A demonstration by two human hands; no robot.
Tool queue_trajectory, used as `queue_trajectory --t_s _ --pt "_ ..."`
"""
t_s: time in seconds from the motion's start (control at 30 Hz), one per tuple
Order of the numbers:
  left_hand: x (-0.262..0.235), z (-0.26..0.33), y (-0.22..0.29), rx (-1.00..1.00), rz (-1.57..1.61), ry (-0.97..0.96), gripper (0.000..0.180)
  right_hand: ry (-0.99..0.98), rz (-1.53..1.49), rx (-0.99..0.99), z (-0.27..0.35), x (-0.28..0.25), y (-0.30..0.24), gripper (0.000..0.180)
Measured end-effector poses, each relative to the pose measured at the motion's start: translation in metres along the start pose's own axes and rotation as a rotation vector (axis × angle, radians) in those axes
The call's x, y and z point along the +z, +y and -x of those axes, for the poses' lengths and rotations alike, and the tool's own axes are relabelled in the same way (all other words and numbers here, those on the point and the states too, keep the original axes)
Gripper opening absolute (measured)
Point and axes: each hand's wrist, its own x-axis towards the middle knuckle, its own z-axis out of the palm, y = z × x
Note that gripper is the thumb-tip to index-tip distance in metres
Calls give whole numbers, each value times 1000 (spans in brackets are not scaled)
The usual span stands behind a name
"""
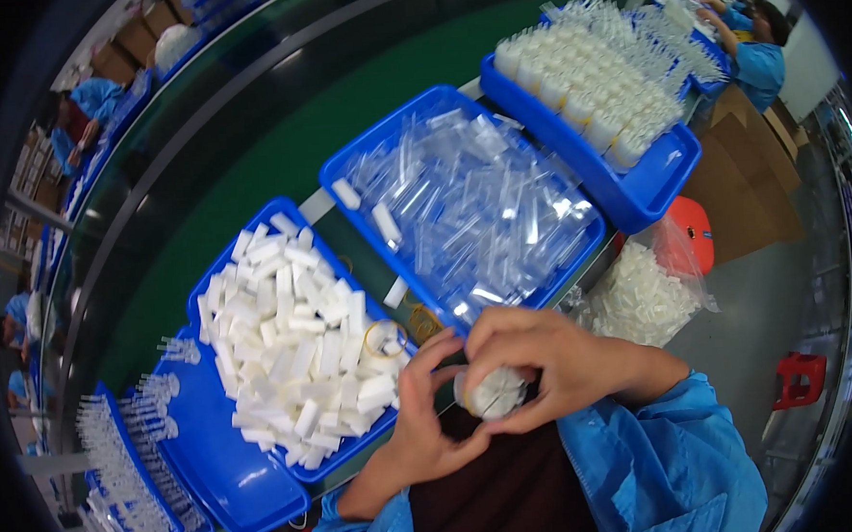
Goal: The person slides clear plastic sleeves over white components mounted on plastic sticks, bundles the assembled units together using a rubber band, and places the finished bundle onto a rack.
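Close in front of me, my right hand (556,355) wraps its thumb and fingers round a short bundle of white pieces (497,393), one end turned up. My left hand (417,425) curls about the bundle's left side, with the thumb reaching under it and the fingertips by its upper edge. Whether a band runs round the bundle, I cannot make out. A yellow rubber band (385,339) lies by my left fingers, over the edge of a blue tray (293,215) heaped with small white blocks (290,341).
Beyond my hands, a blue tray (329,175) holds clear plastic sleeves (481,205). Standing white bundles (585,89) fill another tray at far right. A blue tray (235,478) with comb-like clear parts (128,455) is at left. A bag of white pieces (644,298) and red stool (800,379) stand right.
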Motion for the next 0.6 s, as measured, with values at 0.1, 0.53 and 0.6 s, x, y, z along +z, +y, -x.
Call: queue_trajectory --t_s 0.1,0.53,0.6 --pt "-15 20 1 253 2 140 82 416 137 53 17 -44 4 34" --pt "-166 122 33 134 -755 737 36 1137 810 307 66 -127 42 32" --pt "-182 131 42 -59 -956 799 25 1192 988 317 72 -135 49 29"
